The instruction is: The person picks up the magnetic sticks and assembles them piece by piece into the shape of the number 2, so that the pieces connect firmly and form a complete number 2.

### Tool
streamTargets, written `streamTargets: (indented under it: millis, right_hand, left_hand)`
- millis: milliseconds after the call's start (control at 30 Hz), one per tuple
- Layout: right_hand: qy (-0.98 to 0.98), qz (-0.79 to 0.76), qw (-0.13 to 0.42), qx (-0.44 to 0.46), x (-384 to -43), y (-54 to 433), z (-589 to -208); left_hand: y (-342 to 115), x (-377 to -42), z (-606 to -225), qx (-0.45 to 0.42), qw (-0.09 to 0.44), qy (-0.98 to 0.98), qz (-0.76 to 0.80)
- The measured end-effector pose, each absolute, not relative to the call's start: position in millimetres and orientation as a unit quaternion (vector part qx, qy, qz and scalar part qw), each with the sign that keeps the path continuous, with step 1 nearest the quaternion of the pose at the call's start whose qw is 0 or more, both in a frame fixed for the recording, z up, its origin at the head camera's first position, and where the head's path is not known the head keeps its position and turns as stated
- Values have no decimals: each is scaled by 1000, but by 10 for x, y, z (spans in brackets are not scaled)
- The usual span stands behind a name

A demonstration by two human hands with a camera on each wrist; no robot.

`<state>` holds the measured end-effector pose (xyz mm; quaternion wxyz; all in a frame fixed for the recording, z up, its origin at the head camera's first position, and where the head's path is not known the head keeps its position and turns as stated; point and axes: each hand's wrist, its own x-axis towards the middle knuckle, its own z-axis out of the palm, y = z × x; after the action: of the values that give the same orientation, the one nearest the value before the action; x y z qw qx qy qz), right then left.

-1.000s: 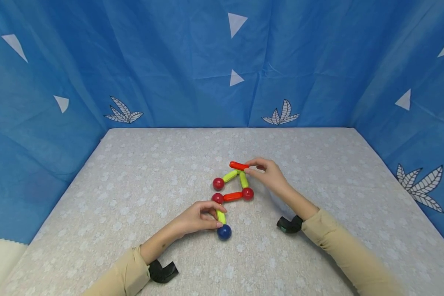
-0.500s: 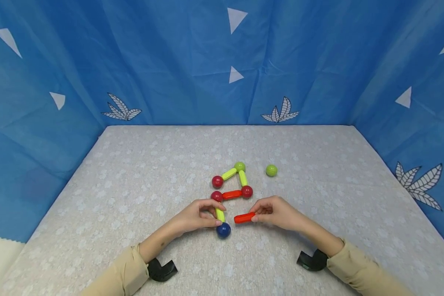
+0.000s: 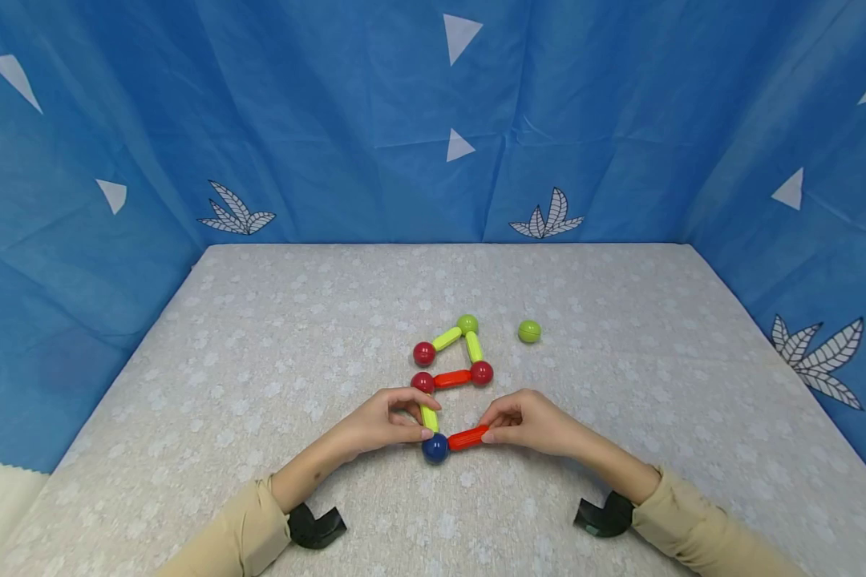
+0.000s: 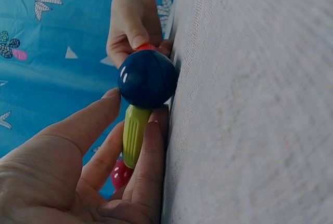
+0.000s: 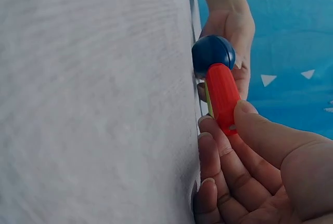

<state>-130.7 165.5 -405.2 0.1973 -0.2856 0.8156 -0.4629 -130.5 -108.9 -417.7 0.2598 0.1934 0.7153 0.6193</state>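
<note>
Between thumb and fingers, my right hand [image 3: 534,421] pinches one end of a red magnetic rod [image 3: 467,437]. The rod's other end touches a blue ball [image 3: 435,449], clearly so in the right wrist view. My left hand [image 3: 381,419] holds the yellow-green magnetic rod [image 3: 429,418] behind that ball, its thumb at the ball's side [image 4: 148,79]. A chain runs on from there: a red ball [image 3: 422,382], a second red rod [image 3: 452,379], another red ball [image 3: 482,373], a yellow-green rod [image 3: 474,348], a green ball [image 3: 467,324], one more yellow-green rod [image 3: 447,339] and an end red ball [image 3: 424,353].
A loose green ball [image 3: 529,331] lies right of the chain. Pale patterned cloth [image 3: 296,320] covers the table. Blue curtains [image 3: 375,120] stand at its back and sides. Black curved mounts [image 3: 317,526] sit at both wrists.
My right hand has carried the red rod from beside the far green ball toward me, then left until it meets the blue ball. The loose green ball came into sight. My left hand stays put.
</note>
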Motion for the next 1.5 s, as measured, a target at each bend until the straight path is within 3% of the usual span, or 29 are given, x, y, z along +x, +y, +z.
streamTargets:
  millis: [333,567,667,1100,1300,1500]
  right_hand:
    - [819,-462,198,-277,-1436,1771,-3940]
    - [901,-385,-12,-201,-1928,2092,-3783]
    - [916,-360,-39,-176,-2081,2169,-3792]
    - [925,-330,26,-186,-2257,2193,-3962]
    - [923,-335,47,-184,-2090,2197,-3930]
    - [882,-392,101,-240,-1795,2154,-3846]
  left_hand:
    - [-1084,-1310,-4165,197,260,713,620]
    - [-1087,-1298,-4179,198,263,707,626]
    - [-1085,-1293,-4187,199,263,704,629]
    - [-1096,-1292,-4170,194,268,704,628]
    - [-1098,-1290,-4170,198,274,693,637]
    - [-1105,-1295,-4163,202,270,694,636]
